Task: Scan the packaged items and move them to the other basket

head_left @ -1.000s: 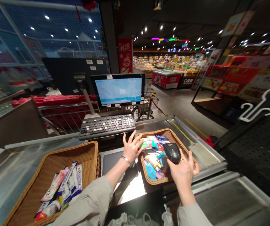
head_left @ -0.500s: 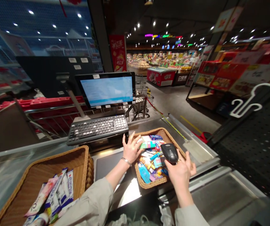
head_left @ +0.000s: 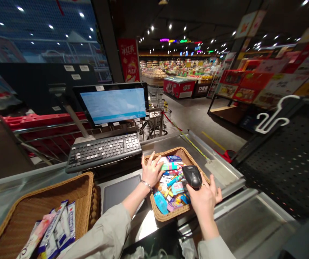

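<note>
My left hand (head_left: 151,171) reaches into a small wicker basket (head_left: 167,214) on the checkout counter, fingers spread over a green packet (head_left: 169,167) among several small colourful packets. My right hand (head_left: 204,197) is closed round a black barcode scanner (head_left: 191,176), held over the right side of the same basket. A thin bracelet sits on my left wrist.
A larger wicker basket (head_left: 84,187) with long wrapped packets (head_left: 59,230) stands at the lower left. A keyboard (head_left: 103,151) and a lit monitor (head_left: 113,104) stand behind the counter. A flat scanner plate (head_left: 119,190) lies between the baskets. Shop aisle and shelves lie to the right.
The view has shifted to the right and slightly down, so baskets and till slid left. Both hands keep their places over the small basket; the left fingers have settled lower on the packets.
</note>
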`<state>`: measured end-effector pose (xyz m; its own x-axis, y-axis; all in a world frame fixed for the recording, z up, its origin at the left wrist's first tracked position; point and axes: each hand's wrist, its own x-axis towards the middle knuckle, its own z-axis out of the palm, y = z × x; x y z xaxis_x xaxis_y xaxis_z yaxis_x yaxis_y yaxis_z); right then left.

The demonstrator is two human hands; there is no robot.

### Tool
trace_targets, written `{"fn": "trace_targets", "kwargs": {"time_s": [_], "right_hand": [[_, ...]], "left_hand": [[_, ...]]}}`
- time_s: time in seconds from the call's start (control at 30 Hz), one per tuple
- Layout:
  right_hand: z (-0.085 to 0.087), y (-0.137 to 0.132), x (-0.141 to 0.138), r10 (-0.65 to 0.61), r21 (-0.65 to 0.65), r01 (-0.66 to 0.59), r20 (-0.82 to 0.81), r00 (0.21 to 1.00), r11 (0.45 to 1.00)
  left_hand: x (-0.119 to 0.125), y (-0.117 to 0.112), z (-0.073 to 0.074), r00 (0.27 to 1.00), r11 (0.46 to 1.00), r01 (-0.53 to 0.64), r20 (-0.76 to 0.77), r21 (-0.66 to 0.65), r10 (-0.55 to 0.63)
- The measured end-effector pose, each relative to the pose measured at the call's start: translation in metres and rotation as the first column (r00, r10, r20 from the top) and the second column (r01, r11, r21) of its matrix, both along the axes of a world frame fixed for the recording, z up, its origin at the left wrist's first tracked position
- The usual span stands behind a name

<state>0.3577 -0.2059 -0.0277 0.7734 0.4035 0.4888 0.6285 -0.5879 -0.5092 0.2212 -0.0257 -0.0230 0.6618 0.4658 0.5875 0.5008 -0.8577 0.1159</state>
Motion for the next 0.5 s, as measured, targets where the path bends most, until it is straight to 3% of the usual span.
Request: {"fn": "trace_targets", "kwargs": {"time_s": [0.5], "right_hand": [[0.003,0.0,0.01,-0.023,0.004,0.023,-0.017,1.0,1.0]], "left_hand": [[0.026,-0.004,-0.006,0.999,0.999,-0.002,-0.046,-0.037,0.0]]}}
